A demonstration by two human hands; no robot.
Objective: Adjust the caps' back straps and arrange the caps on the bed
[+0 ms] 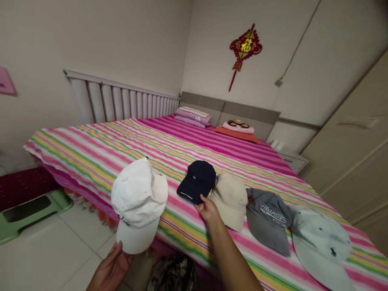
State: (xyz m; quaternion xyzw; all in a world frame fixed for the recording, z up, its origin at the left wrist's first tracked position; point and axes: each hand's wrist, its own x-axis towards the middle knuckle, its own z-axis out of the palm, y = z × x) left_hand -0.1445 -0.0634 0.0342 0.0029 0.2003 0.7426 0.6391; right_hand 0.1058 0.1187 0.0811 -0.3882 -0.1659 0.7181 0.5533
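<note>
A white baseball cap (pixel 140 194) is held up by its brim in my left hand (pixel 113 264), over the near left edge of the bed. My right hand (pixel 207 209) pinches the brim of a navy blue cap (pixel 198 178) that is on the striped cover. To its right, a beige cap (pixel 230 198), a grey cap with white lettering (pixel 268 216) and a pale grey-green cap (pixel 321 238) lie in a row, brims toward me. My right forearm passes close to the beige cap's brim.
The bed has a striped cover (pixel 100 145), with folded lilac bedding (pixel 194 117) and a pink pillow (pixel 238 127) near the headboard (pixel 233 111). A green stool (pixel 36 212) stands on the tiled floor at left. A radiator (pixel 121 97) lines the wall; a wardrobe (pixel 351 141) is at right.
</note>
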